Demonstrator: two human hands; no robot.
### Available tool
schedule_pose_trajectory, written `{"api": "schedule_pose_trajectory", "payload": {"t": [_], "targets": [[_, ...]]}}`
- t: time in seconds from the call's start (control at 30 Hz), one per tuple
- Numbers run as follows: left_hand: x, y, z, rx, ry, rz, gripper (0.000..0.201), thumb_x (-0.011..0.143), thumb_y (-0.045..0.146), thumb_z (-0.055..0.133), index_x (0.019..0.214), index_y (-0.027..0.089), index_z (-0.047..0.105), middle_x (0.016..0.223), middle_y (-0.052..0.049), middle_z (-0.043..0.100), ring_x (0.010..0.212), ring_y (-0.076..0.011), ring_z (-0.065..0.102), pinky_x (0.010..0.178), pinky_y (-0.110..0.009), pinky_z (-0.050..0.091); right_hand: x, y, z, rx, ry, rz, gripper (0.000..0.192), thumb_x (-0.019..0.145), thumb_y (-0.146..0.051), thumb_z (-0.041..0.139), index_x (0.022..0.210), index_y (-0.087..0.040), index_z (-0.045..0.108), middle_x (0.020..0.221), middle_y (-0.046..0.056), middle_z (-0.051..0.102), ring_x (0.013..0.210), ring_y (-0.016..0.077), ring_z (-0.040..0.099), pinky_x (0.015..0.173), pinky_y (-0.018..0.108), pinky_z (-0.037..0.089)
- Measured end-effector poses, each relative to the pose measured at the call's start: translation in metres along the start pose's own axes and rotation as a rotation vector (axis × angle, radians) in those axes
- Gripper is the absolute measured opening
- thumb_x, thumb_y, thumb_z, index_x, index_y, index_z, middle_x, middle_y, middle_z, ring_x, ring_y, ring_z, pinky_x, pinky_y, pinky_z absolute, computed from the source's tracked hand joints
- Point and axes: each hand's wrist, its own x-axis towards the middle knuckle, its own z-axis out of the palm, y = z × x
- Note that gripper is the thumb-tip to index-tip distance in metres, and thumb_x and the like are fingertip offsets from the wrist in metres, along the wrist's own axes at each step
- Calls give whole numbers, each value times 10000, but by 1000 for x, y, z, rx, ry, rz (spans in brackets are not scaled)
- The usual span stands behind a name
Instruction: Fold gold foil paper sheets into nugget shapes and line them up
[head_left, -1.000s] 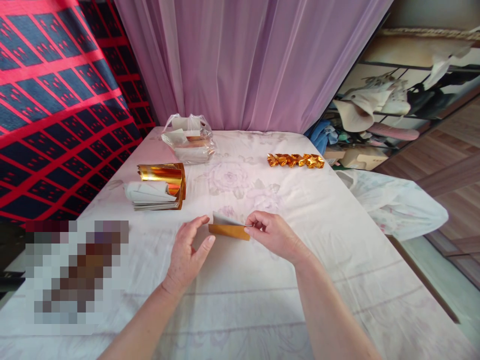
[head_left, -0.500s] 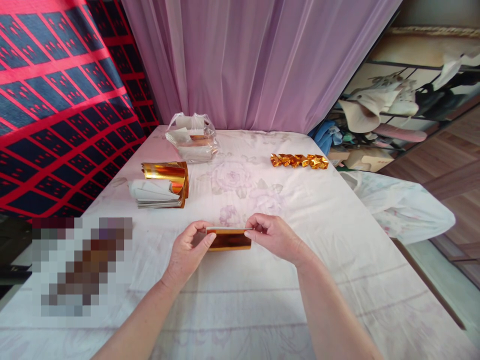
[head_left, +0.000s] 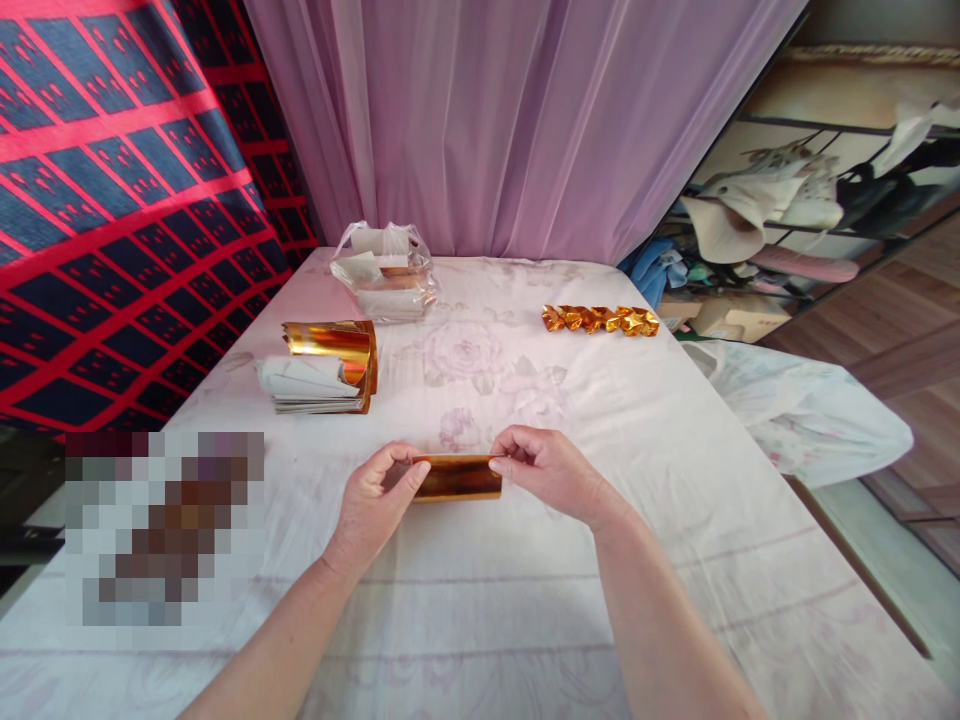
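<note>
Evidently, we have the gold foil piece [head_left: 459, 481] pinched by its upper edge, our left hand [head_left: 377, 490] at one end and our right hand [head_left: 546, 472] at the other. It is right before us, over the floral tablecloth [head_left: 480, 625]; we cannot tell whether it touches the cloth. If one thumb presses harder, we could skew that edge or crease the shiny face; too slack a pinch could let an end slip. Farther off on our left, the stack of foil sheets [head_left: 319, 385] looks loose enough to slide if we brush it. Beyond, on our right, the row of gold shapes [head_left: 600, 321] could dent if knocked, and the clear plastic bag [head_left: 390, 301], farther back, could slump if tugged.
</note>
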Motion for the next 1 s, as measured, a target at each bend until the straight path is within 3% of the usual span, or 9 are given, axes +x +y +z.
{"api": "schedule_pose_trajectory", "payload": {"t": [1.0], "targets": [[0, -1, 2, -35, -3, -24, 186, 832, 367, 626, 798, 186, 645, 679, 35, 546, 621, -96, 491, 622, -203, 417, 0, 1, -2, -15, 19, -40, 135, 806, -292, 548, 728, -199, 607, 642, -39, 562, 608, 105, 481, 573, 228, 357]]}}
